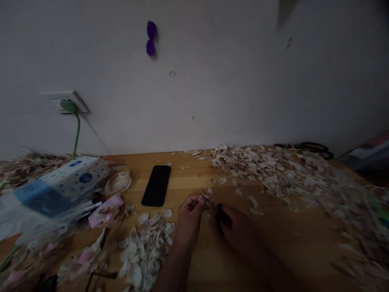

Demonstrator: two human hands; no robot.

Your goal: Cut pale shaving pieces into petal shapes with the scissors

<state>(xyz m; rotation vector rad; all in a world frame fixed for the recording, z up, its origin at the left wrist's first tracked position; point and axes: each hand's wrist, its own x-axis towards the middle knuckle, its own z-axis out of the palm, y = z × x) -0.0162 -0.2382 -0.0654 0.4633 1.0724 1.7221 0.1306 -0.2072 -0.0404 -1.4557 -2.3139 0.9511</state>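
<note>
My left hand hovers low over the wooden table, its fingers pinched on a small pale shell piece. My right hand is closed around the black handles of small scissors. The blades point up-left to the shell piece. A heap of pale shell pieces lies just left of my left forearm. A black phone lies face up beyond that heap.
A wide spread of shell scraps covers the table's right and back. On the left are a patterned tissue box, a clear lidded cup, pink wrappers and plastic bags. A green cable runs from a wall socket.
</note>
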